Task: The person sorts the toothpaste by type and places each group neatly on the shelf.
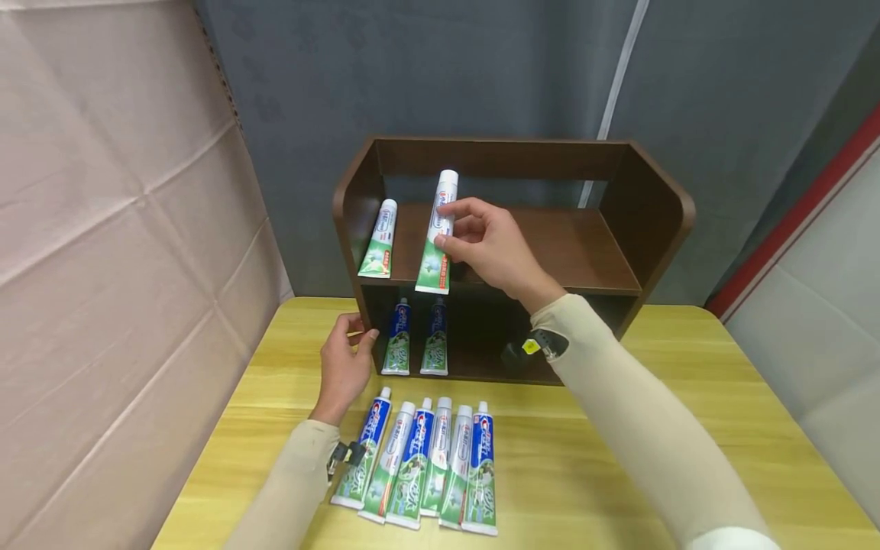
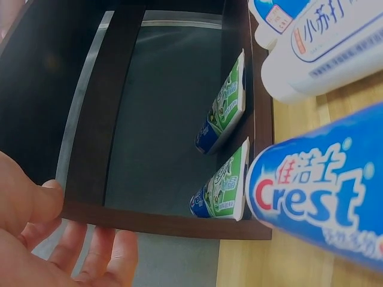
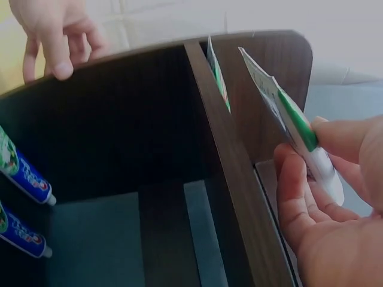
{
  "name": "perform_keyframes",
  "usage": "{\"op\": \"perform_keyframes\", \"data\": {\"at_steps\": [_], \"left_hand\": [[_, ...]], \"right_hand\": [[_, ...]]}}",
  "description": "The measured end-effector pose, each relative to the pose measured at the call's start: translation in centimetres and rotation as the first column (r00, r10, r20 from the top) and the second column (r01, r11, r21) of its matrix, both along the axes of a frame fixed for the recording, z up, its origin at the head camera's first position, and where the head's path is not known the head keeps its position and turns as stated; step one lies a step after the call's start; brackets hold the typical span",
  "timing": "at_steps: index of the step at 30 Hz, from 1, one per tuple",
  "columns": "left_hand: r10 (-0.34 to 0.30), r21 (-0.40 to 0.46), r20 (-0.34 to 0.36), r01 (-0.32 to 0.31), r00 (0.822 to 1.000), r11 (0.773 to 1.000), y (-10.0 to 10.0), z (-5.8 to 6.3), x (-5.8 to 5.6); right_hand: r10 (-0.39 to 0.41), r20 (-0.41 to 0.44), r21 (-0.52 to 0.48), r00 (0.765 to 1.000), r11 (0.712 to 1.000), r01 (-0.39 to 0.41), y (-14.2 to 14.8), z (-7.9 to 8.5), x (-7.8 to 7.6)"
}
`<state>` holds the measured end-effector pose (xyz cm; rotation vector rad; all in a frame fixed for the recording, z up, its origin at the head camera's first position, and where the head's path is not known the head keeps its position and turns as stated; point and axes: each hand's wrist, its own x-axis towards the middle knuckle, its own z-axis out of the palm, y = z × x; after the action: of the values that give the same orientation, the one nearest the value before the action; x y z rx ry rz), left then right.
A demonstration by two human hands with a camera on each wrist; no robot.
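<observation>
Slanting through right grip point(image 1: 496, 248); toothpaste tube point(image 1: 438, 226)

Blue tubes point(image 1: 415, 462) on my table point(image 1: 584, 473): I count three
White tubes point(image 1: 391, 462) lying among them: three more
Blue tubes on the lower level point(image 1: 481, 367): two
White tube on the upper level point(image 1: 564, 237): one
White tube point(image 1: 440, 225) in my right hand point(image 1: 498, 248): one
All tubes I see: ten, five of each colour
Shelf unit point(image 1: 509, 149) I grip with my left hand point(image 1: 346, 367): one
</observation>
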<state>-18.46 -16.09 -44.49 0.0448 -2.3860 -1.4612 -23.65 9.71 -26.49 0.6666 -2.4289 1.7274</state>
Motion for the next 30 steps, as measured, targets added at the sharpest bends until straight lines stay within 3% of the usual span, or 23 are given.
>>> {"op": "perform_keyframes", "data": {"at_steps": [12, 22, 30], "left_hand": [[-0.003, -0.004, -0.018, 0.003, 1.000, 1.000, -0.1, -0.2, -0.1], [-0.003, -0.003, 0.009, 0.003, 1.000, 1.000, -0.1, -0.2, -0.2], [-0.005, -0.017, 0.012, 0.005, 1.000, 1.000, -0.1, -0.4, -0.3]], "right_hand": [[-0.029, 0.078, 0.089, 0.997, 0.996, 0.022, -1.0, -0.3, -2.6], [-0.085, 0.069, 0.231, 0.994, 0.971, 0.067, -1.5, -0.4, -3.1], [-0.075, 0.066, 0.263, 0.995, 0.963, 0.055, -1.5, -0.5, -3.0]]}}
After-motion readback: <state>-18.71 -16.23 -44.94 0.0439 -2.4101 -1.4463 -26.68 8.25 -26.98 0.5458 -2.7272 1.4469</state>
